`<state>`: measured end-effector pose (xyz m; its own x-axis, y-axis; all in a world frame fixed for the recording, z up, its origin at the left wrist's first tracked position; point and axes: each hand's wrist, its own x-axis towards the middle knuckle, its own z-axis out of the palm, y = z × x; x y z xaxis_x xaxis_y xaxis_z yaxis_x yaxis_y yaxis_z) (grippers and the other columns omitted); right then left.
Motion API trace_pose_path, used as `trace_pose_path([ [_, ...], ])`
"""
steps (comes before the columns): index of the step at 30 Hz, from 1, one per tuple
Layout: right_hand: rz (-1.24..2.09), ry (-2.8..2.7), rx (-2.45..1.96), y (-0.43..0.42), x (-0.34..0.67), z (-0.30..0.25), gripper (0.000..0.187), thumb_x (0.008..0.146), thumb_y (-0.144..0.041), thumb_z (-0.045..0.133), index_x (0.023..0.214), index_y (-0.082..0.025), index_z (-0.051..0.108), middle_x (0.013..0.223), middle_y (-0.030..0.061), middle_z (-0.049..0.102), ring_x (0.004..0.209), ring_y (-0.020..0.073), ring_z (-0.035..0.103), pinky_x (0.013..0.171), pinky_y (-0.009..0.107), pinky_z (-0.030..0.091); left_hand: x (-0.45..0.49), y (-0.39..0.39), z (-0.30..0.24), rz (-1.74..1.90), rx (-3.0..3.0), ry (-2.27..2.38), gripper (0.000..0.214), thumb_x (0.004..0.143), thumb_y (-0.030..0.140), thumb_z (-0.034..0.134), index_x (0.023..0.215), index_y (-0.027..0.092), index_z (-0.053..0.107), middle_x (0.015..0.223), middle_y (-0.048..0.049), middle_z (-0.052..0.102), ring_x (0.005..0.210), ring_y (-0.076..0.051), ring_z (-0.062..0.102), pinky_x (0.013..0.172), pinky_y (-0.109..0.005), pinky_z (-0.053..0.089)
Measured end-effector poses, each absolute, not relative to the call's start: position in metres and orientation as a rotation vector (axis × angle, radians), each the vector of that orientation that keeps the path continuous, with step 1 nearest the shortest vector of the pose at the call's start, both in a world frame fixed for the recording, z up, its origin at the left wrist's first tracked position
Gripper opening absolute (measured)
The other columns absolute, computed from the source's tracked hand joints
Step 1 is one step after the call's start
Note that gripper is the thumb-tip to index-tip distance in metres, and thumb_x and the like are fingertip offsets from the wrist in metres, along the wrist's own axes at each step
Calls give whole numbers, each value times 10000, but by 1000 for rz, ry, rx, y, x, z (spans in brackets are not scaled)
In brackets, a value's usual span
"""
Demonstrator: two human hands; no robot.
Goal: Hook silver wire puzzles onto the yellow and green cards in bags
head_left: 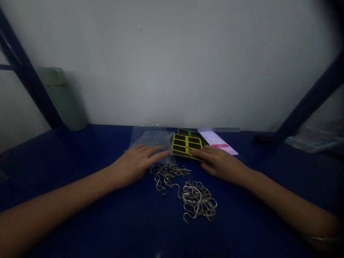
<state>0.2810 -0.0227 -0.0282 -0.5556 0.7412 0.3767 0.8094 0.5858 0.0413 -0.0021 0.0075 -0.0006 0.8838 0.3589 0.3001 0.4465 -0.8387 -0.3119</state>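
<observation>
My left hand point(137, 163) lies flat on the blue table point(80, 222), fingers stretched out over the near edge of a clear plastic bag point(152, 138). My right hand point(219, 161) rests palm down, its fingertips touching the near edge of a yellow sheet with black rectangles point(185, 145). Between and in front of both hands lies a loose pile of several metal S-hooks point(188, 191). Neither hand grips anything.
A green sheet point(185, 131) peeks from behind the yellow one, with a white card bearing a pink mark point(219, 142) to its right. A pale green container point(63, 98) stands at the back left by a blue frame leg point(29, 82). A clear box point(314, 139) sits far right.
</observation>
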Motion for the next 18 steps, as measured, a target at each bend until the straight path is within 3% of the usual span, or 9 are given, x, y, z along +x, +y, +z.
trace_pose_path([
  [5,-112,-2521,-1115,-25,282,-25,449,694,-83,469,1109,-240,540,1016,52,593,939,201,514,810,379,433,-4,7,-2,-300,-2667,-638,741,688,-24,369,1323,301,171,1356,-78,298,1049,-235,501,725,-325,491],
  [8,-35,-2522,-1111,-27,280,-25,549,655,-66,513,1163,-276,496,993,58,567,934,213,507,789,392,438,-3,6,-3,-295,-2662,-633,694,694,-5,404,1299,293,238,1380,-84,241,1037,-245,509,686,-319,507],
  [13,58,-2542,-1207,-27,282,-29,762,602,28,451,1266,-329,342,1283,40,373,1165,218,364,947,436,331,-2,4,-3,-475,-2641,-622,236,836,157,396,1055,174,482,1291,-115,395,1012,-224,528,740,-330,507],
  [15,61,-2551,-1264,-26,285,-30,848,560,66,420,1290,-342,283,1351,16,295,1216,212,301,979,440,293,-1,4,-4,-529,-2636,-601,168,853,190,394,969,149,508,1245,-126,446,1020,-216,524,760,-322,504],
  [18,44,-2587,-1281,-25,289,-29,892,531,89,409,1298,-343,264,1360,7,304,1219,208,304,987,438,288,-1,5,-6,-594,-2630,-584,142,853,201,410,920,137,516,1199,-126,487,1036,-212,514,796,-330,493],
])
